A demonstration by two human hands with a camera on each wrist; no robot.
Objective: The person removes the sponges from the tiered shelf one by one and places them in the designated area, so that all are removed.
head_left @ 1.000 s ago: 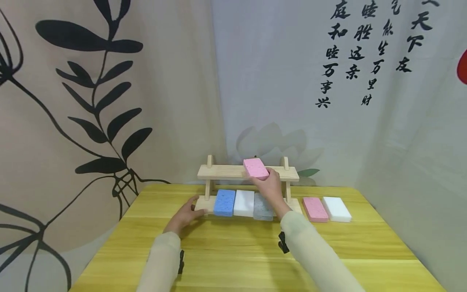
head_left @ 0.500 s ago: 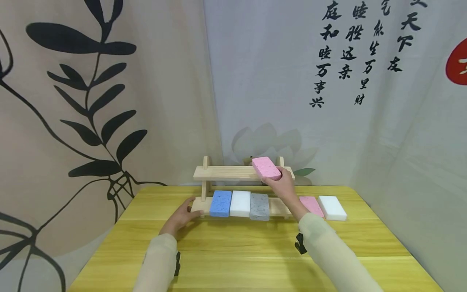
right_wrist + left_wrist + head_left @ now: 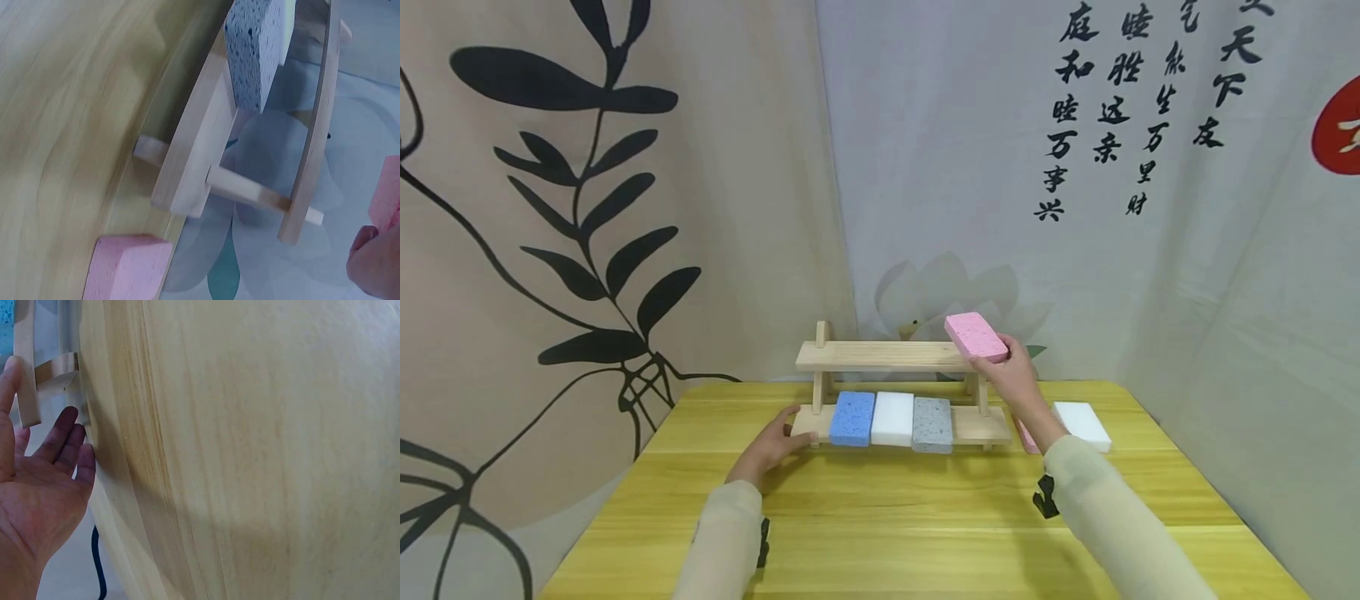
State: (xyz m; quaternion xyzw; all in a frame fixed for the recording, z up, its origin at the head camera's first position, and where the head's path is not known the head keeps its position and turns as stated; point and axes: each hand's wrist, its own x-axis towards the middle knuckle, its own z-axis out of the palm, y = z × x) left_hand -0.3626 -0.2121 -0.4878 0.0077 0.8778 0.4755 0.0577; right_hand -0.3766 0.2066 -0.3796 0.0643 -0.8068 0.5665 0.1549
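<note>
My right hand (image 3: 1019, 385) pinches a pink sponge (image 3: 976, 337) by its lower right side, tilted, at the right end of the wooden rack's (image 3: 880, 356) upper shelf. Whether that sponge touches the shelf cannot be told. My left hand (image 3: 772, 445) grips the left end of the lower shelf, thumb in front and fingers behind; the left wrist view shows this hand (image 3: 44, 494) at the shelf end too. Side by side on the lower shelf lean a blue sponge (image 3: 852, 418), a white sponge (image 3: 892, 418) and a grey speckled sponge (image 3: 932, 424).
Right of the rack, a second pink sponge (image 3: 1025, 436) lies on the wooden table (image 3: 880, 525), mostly hidden behind my right forearm. Beside it is another white sponge (image 3: 1082, 426). A printed curtain (image 3: 760, 208) hangs behind the table.
My right hand has carried the pink sponge rightward along the upper shelf to its right end. The left hand keeps its hold on the rack. The head view has turned slightly right.
</note>
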